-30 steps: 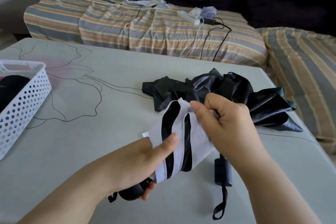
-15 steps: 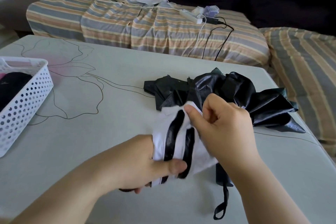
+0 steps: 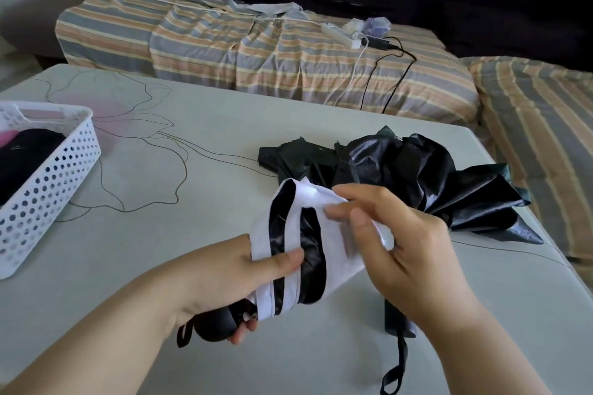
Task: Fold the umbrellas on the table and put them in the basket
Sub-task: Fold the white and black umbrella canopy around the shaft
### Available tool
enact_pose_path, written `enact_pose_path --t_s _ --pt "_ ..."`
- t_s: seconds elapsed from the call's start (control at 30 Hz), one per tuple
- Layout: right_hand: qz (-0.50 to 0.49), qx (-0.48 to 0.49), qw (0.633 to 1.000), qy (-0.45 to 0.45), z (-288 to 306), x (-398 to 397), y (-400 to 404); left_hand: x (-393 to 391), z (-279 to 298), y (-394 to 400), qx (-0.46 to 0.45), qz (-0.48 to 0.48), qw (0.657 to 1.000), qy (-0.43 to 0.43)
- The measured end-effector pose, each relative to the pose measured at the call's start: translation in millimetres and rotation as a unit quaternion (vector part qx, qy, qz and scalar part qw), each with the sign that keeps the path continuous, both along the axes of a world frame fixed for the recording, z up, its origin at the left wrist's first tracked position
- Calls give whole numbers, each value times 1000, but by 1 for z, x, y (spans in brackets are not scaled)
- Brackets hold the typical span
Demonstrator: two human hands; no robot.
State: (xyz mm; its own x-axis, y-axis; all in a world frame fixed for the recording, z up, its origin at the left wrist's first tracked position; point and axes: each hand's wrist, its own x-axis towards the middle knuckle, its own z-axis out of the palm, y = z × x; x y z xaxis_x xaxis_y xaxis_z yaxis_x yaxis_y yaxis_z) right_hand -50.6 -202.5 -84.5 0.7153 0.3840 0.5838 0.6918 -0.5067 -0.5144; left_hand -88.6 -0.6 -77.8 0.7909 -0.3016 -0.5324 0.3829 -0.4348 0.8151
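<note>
- Near the table's front edge, the left hand grips the white-and-black umbrella, thumb pressed across the bunched canopy and fingers curled beneath; only their tips show by the rounded black handle.
- Its wrist loop pokes out partly behind the left wrist.
- The right hand rests against the canopy's white folds, fingers loosely bent and spread; motion blur on the fingertips makes it unclear whether they pinch fabric or merely touch it.
- A black umbrella lies unfolded and crumpled on the table just behind the hands; the right forearm hides most of its handle, while its strap runs off the bottom edge.
- At far left, the white perforated basket is cut off by the frame; something dark lies inside, too obscured to identify.
</note>
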Motion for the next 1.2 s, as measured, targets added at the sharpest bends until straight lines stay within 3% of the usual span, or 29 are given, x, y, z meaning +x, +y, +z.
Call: enact_pose_path --t_s 0.1,0.23,0.33,0.43,0.93,1.13,1.2 --pt "40 -78 992 89 1 3 -6 1 1 7 -15 6 1000 18" --pt "31 -176 982 57 0 11 -2 -1 3 4 -5 -63 998 7" --pt "45 -155 982 95 3 11 1 -3 2 -2 19 -119 993 12" --pt "-2 -129 985 118 3 10 0 -5 -1 -6 29 -145 989 1" --pt "-46 -25 946 320 7 13 -9 -1 -6 -8 47 -133 990 -28" --pt "-84 -134 925 344 5 14 -10 0 -11 -10 54 -132 989 -33" --pt "-73 -128 914 378 6 16 -13 0 -12 -9 57 -135 989 -34"
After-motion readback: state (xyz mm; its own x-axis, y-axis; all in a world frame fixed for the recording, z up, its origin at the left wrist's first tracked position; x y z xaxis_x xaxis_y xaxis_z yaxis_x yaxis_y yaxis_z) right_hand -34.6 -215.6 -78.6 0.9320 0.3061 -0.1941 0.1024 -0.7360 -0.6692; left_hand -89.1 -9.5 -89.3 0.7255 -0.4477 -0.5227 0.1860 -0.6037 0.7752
